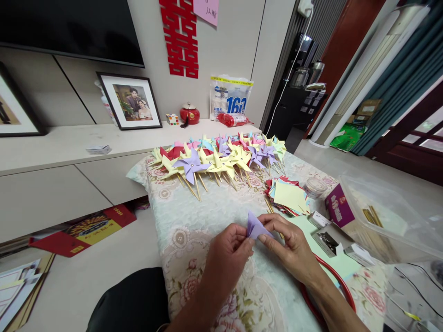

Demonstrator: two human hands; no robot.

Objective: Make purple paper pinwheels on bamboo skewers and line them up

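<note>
Both my hands pinch a small folded purple paper piece (255, 226) above the floral tablecloth (194, 216). My left hand (228, 249) grips its left edge, while my right hand (290, 242) holds the right side with thumb and fingers. Just beyond lies a stack of cut coloured paper squares (290, 195), yellow on top. Further back, a long row of finished paper pinwheels (221, 159) on wooden sticks covers the far end of the cloth.
A clear plastic box (391, 216) with wooden sticks sits at right, beside a purple carton (338, 210), small open boxes (327, 240) and a round tin (314, 186). A red hoop (341, 286) lies under my right wrist. A low cabinet (51, 147) holds framed photos.
</note>
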